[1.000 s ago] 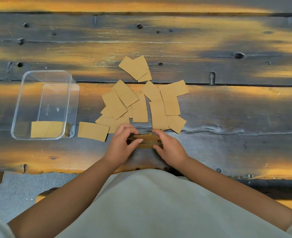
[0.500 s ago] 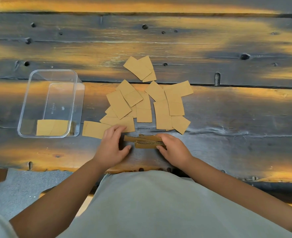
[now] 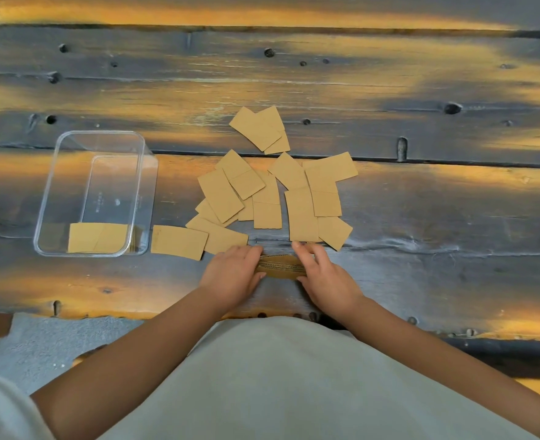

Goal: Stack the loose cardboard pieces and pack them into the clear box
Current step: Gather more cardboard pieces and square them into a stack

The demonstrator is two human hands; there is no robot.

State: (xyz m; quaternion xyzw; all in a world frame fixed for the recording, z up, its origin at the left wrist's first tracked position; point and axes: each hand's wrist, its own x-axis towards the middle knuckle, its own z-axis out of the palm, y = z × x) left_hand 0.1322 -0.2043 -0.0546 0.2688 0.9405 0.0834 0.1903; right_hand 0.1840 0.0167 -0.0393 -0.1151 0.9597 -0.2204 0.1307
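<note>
A small stack of cardboard pieces (image 3: 279,267) stands on edge on the wooden table near its front, corrugated edges up. My left hand (image 3: 233,274) grips its left end and my right hand (image 3: 322,274) grips its right end, squeezing the pieces together. Several loose cardboard pieces (image 3: 271,192) lie spread flat just beyond my hands, and one single piece (image 3: 178,241) lies to the left of them. The clear box (image 3: 49,198) stands at the left with a few cardboard pieces (image 3: 98,238) at its near end.
The dark plank table (image 3: 421,217) has knots and holes and a gap running across it behind the pieces. Its front edge runs just below my wrists. Grey floor (image 3: 40,341) shows at the lower left.
My hands have drawn the stack together: it was fanned and loose, and now it is tight between both hands. The left hand moved right onto its end.
</note>
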